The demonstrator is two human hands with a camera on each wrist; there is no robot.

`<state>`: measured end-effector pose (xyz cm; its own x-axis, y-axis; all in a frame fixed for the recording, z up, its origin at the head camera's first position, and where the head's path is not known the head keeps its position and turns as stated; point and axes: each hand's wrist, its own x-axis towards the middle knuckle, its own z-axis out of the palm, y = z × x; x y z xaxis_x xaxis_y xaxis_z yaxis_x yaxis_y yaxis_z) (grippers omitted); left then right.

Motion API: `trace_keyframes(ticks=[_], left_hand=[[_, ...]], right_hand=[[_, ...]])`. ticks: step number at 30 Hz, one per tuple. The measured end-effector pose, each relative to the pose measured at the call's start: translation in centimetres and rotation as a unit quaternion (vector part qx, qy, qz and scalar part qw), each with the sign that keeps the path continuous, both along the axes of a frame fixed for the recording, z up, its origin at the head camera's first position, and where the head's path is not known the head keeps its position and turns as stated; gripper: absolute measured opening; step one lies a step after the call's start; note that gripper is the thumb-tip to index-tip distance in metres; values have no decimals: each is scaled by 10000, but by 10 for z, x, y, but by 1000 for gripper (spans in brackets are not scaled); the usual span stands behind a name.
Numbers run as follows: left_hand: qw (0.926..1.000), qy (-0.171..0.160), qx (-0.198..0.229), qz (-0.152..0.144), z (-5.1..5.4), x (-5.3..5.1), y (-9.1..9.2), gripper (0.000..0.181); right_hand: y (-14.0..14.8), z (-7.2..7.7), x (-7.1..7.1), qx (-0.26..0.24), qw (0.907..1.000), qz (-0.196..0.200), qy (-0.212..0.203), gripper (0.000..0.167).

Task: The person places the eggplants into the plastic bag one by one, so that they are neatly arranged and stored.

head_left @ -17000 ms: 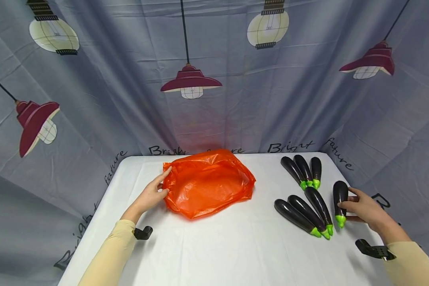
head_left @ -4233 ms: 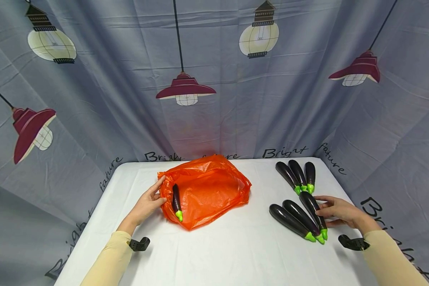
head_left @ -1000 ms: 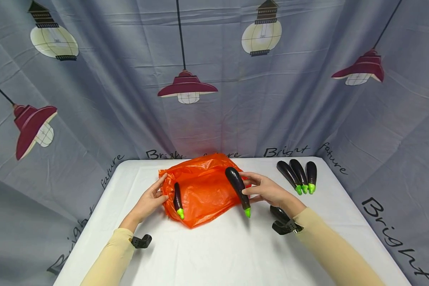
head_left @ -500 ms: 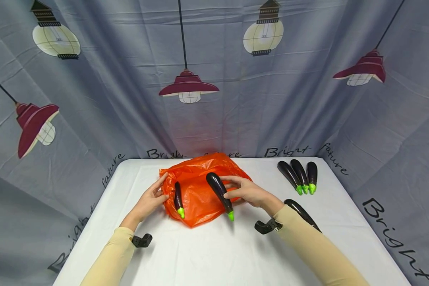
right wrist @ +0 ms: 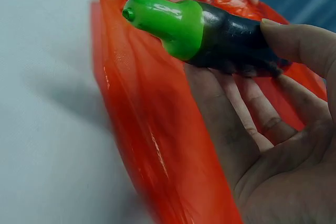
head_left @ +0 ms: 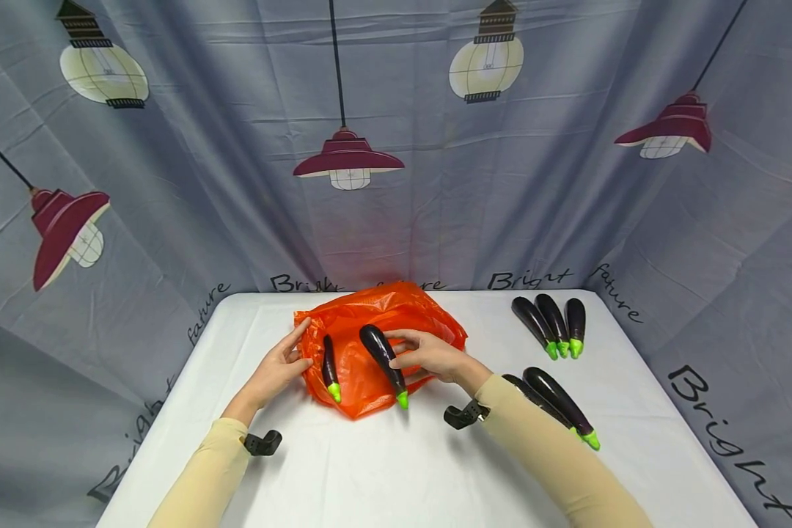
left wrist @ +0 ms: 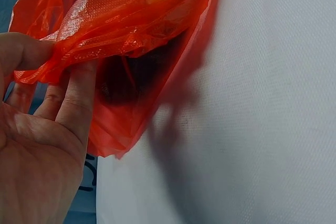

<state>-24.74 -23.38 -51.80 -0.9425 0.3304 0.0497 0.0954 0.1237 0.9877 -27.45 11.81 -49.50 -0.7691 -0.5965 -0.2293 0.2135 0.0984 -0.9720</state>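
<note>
My left hand point(head_left: 270, 374) pinches the left edge of a red plastic bag point(head_left: 351, 367), thumb on one side of the film and fingers on the other, as the left wrist view point(left wrist: 47, 124) shows. One dark purple eggplant point(head_left: 329, 365) with a green stem end lies within the bag near that hand. Over the bag's mouth, my right hand point(head_left: 432, 356) holds a second eggplant point(head_left: 378, 353) between thumb and fingers, its green end toward me. In the right wrist view, this eggplant's green cap point(right wrist: 168, 22) projects beyond the bag's rim.
Three eggplants point(head_left: 551, 321) lie side by side at the back right of the white table point(head_left: 396, 477). Two more eggplants point(head_left: 562, 402) lie nearer, one partly behind my right forearm. A grey curtain point(head_left: 396, 235) with printed lamps hangs behind the table.
An eggplant went into the bag earlier. Since then my right hand has picked another from the near group and carried it left over the bag. My left hand keeps its hold.
</note>
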Motion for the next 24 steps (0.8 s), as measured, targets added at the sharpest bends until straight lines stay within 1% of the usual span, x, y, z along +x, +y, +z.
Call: trace_keyframes(ticks=[7, 10, 17, 24], left_hand=[[10000, -20, -20, 60, 2, 0, 1, 84], [10000, 1, 3, 40, 1, 0, 1, 84], [9999, 46, 126, -14, -2, -2, 1, 83], [9999, 72, 71, -2, -1, -2, 2, 84]], right_hand=[[-21, -8, -9, 79, 9998, -161, -97, 65], [-32, -11, -12, 84, 9996, -245, -152, 66], [-57, -14, -15, 129, 9987, -410, -268, 68], [-75, -21, -20, 63, 9955, -862, -398, 71]])
